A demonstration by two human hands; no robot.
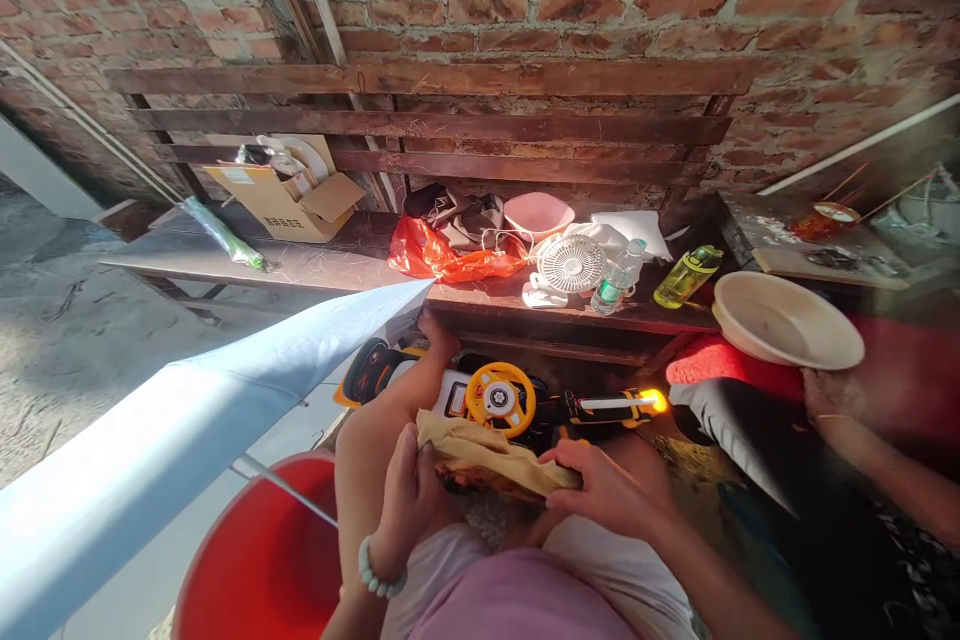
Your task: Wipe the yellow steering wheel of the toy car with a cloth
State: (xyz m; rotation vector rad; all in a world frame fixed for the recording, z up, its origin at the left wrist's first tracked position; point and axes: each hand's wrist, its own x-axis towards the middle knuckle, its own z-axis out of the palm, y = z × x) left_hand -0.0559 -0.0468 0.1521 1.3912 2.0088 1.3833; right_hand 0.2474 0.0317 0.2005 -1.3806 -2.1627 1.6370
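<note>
Both my hands grip a folded yellowish cloth [487, 455] held over my lap. My left hand [409, 500], with a pale bead bracelet at the wrist, clasps its left end. My right hand [604, 490] pinches its right end. Just beyond the cloth stands a toy ride-on car with a yellow steering wheel [500, 398]. My bare leg [390, 400] stretches toward the toy, foot at its left side.
A red bucket [262, 560] stands at lower left beside a pale blue sheet [187, 420]. The wooden bench [337, 265] holds a cardboard box, an orange bag, a pink bowl, a small white fan and two bottles. At right, another person's hand [829, 395] holds a cream basin [784, 320].
</note>
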